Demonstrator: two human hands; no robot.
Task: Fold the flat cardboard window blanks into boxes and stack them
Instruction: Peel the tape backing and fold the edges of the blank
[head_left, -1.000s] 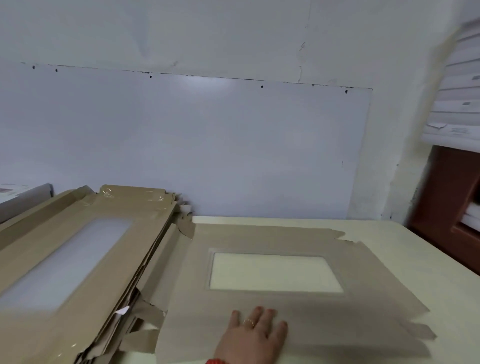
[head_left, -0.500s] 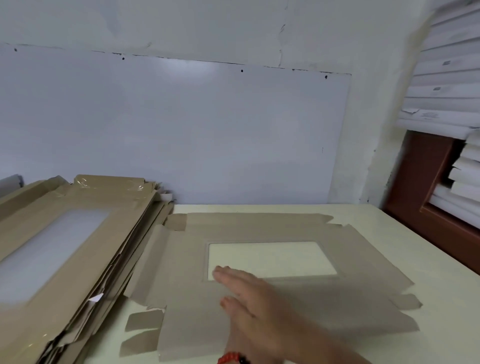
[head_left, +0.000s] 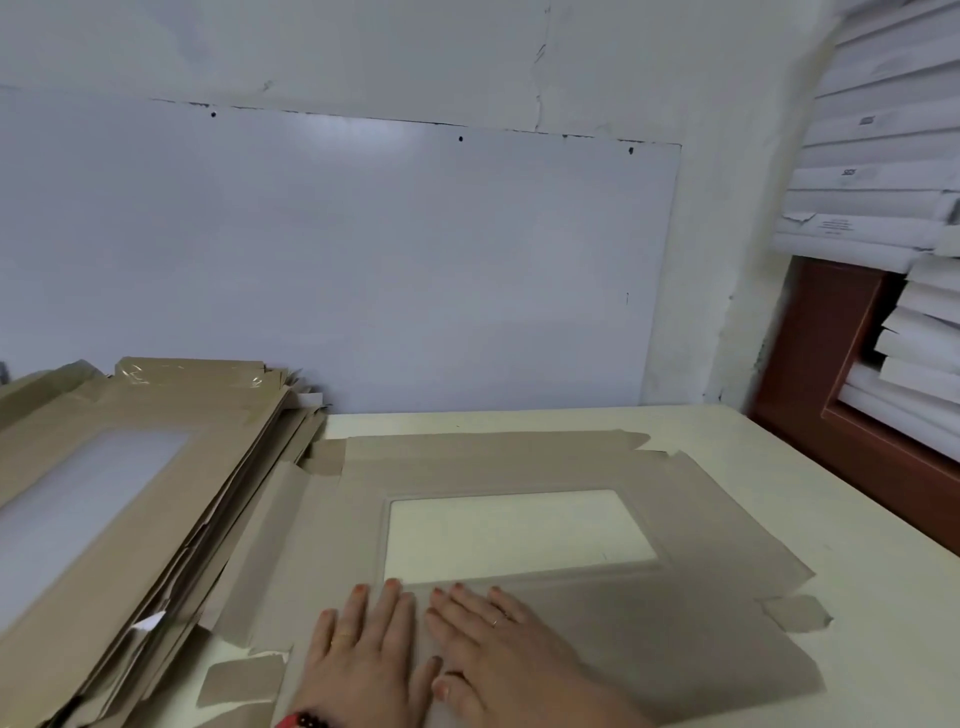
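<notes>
Both hands lie flat, palms down and fingers straight, on the near panel of a flat cardboard window blank (head_left: 519, 467). The left hand (head_left: 363, 654) and the right hand (head_left: 498, 644) sit side by side, thumbs almost touching, and neither holds anything; they only press the card down. The fingertips of both reach just short of the near edge of the blank's window (head_left: 514, 535), a rectangular opening covered by clear film through which the pale table shows. A ring sits on a finger of each hand, and a red and dark beaded bracelet (head_left: 301, 721) circles the left wrist.

The blank is dull grey-brown, matte and thin, with creased fold lines and angled flaps and small tabs spreading out from the hands on all sides. It rests on a cream table (head_left: 857, 597) with a smooth surface.

Left of the left hand, a tilted stack of more window blanks (head_left: 130, 519) overlaps the blank's left flaps; its top sheet is a warmer tan with a frosted window and glossy tape at its far end. Beyond the hands, a large white panel (head_left: 337, 260) leans flat on the wall. Far right of the right hand, white flat boxes (head_left: 872, 171) are piled above a reddish-brown wooden frame (head_left: 831, 364).
</notes>
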